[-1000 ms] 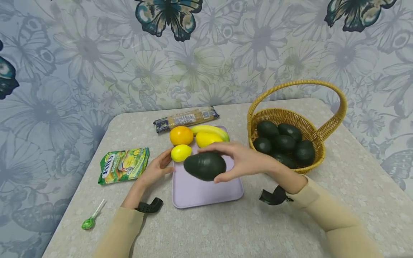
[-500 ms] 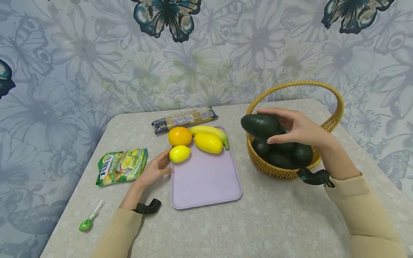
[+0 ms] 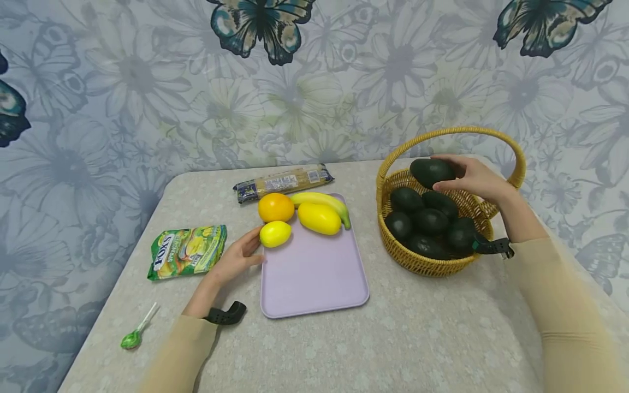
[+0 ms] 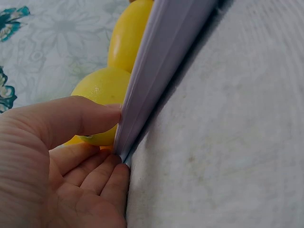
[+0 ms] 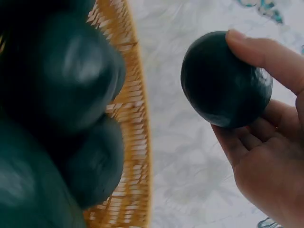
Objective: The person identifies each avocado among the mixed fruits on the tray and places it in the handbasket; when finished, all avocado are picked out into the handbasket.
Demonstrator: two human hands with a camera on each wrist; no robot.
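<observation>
An avocado point(image 3: 431, 173) with dark green skin is gripped by my right hand point(image 3: 475, 177), thumb on one side and fingers on the other. It is over the far side of the wicker basket point(image 3: 417, 266), inside the arch of its handle. Several similar avocados point(image 5: 71, 71) fill the basket. My left hand point(image 4: 71, 156) rests at the left edge of the lilac tray point(image 3: 314, 284), its thumb and fingertips touching the rim, close beside a lemon point(image 3: 275, 234). On the tray's far part are an orange point(image 3: 276, 208), a banana point(image 3: 326, 200) and a yellow mango-like fruit point(image 3: 319, 219).
Behind the tray lies a packet of pasta point(image 3: 285, 183). A green bag of Fox's sweets point(image 3: 189, 251) is to the left, with a green lollipop point(image 3: 132, 339) nearer the front. The tall basket handle point(image 3: 457, 131) arches above the avocados.
My right hand has carried the avocado from over the tray, rightward and away, to the basket's far side. The left hand has stayed at the tray's edge.
</observation>
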